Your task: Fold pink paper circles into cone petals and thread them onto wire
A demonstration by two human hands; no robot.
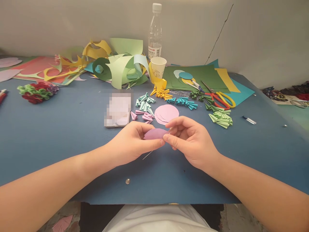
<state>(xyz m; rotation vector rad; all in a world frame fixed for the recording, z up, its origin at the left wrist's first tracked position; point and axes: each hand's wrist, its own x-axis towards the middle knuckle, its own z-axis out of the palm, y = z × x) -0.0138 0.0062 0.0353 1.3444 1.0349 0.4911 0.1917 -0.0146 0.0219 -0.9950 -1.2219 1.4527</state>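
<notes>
A folded piece of purple paper point(155, 133) with a curved upper edge is held between both hands above the table's front half. My left hand point(135, 137) grips it from the left, thumb along its lower edge. My right hand point(190, 138) pinches its right corner between thumb and fingers. Below the left thumb a thin pale stick or needle point(147, 155) pokes out; what holds it is hidden. Just beyond the hands lie a stack of pink paper circles point(167, 113) and small pink paper cones point(146, 116).
Mint point(145, 103), yellow point(164, 93), blue point(184, 102) and green paper cones point(220, 117) lie behind. A blurred phone point(118, 111) is at left. Scissors point(218, 99) rest at right. A paper cup point(158, 67), a bottle point(155, 35) and paper scraps point(120, 69) stand along the wall.
</notes>
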